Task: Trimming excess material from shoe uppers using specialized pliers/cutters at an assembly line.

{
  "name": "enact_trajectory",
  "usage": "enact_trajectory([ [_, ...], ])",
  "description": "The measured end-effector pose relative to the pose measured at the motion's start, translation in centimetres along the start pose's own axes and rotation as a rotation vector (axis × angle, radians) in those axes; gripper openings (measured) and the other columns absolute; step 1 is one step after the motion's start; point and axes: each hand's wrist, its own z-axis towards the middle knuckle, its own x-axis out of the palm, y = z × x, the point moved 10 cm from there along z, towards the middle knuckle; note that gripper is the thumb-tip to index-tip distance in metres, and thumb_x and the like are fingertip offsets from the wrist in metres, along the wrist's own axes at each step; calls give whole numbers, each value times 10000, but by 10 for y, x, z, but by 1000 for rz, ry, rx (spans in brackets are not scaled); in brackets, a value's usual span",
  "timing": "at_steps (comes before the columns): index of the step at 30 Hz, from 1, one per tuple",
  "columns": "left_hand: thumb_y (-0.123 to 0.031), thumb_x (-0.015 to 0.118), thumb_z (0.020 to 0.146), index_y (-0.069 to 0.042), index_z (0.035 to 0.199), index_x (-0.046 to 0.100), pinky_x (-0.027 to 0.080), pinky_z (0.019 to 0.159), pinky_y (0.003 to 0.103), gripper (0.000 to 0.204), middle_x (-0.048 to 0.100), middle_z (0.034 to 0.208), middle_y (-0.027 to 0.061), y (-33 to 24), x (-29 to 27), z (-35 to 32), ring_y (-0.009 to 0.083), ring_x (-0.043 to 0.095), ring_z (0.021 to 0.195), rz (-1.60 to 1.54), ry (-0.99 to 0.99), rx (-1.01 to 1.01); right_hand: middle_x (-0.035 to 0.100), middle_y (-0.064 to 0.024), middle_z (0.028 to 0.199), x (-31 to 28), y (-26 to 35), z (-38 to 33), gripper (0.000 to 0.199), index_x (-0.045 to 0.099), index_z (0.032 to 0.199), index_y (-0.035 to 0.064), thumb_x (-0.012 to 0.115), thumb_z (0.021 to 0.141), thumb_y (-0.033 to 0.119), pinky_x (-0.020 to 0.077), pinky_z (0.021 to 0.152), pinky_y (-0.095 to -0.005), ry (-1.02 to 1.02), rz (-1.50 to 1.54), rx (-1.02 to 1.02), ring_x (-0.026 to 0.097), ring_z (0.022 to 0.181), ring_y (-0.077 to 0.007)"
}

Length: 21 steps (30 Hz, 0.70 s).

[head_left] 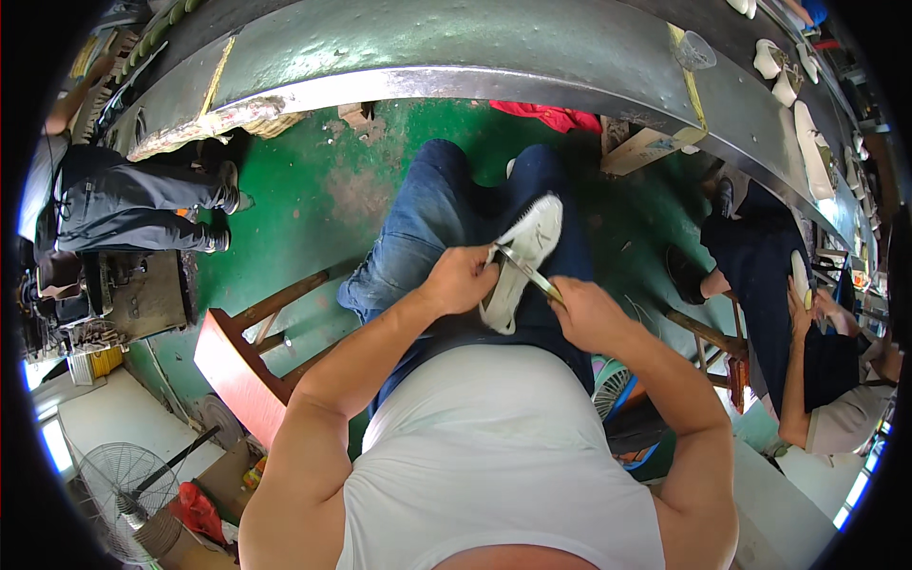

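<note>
A white shoe (539,228) lies across my thighs, its toe pointing away from me and a ridged, pleated edge running along the toe. My left hand (463,279) is closed on the shoe's left side, thumb and fingers pinching near its middle. In my right hand (587,312) is a metal hand tool with a yellowish handle, which looks like pliers (530,273). Its metal end reaches over the shoe and meets the edge close to my left fingers. Whether its jaws grip the material cannot be made out.
A metal-topped workbench (456,43) curves across the front, with a clear cup (696,51) and several pale shoes (812,147) toward the right. Co-workers are at both sides; the one on the right holds a pale shoe piece (801,277). A wooden stool (237,366) and standing fan (128,489) are at left.
</note>
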Motion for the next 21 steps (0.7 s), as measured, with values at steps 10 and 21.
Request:
enact_trajectory([
  [10,-110,629,920,-8,1098,698,549,689,342,217,716,905,186,-33,-5,-34,275,707,768,112,-312,294,663,-210,905,-34,11,1,214,588,1053,1,613,870,109,507,740,-478,238,235,169,654,821,-406],
  [21,-481,340,1073,-101,1540,324,398,1082,359,602,507,1415,94,53,75,-4,189,487,1263,-1229,166,-324,664,-247,870,-17,1,32,276,600,980,-26,607,941,247,508,769,-506,335,-109,119,646,857,-439],
])
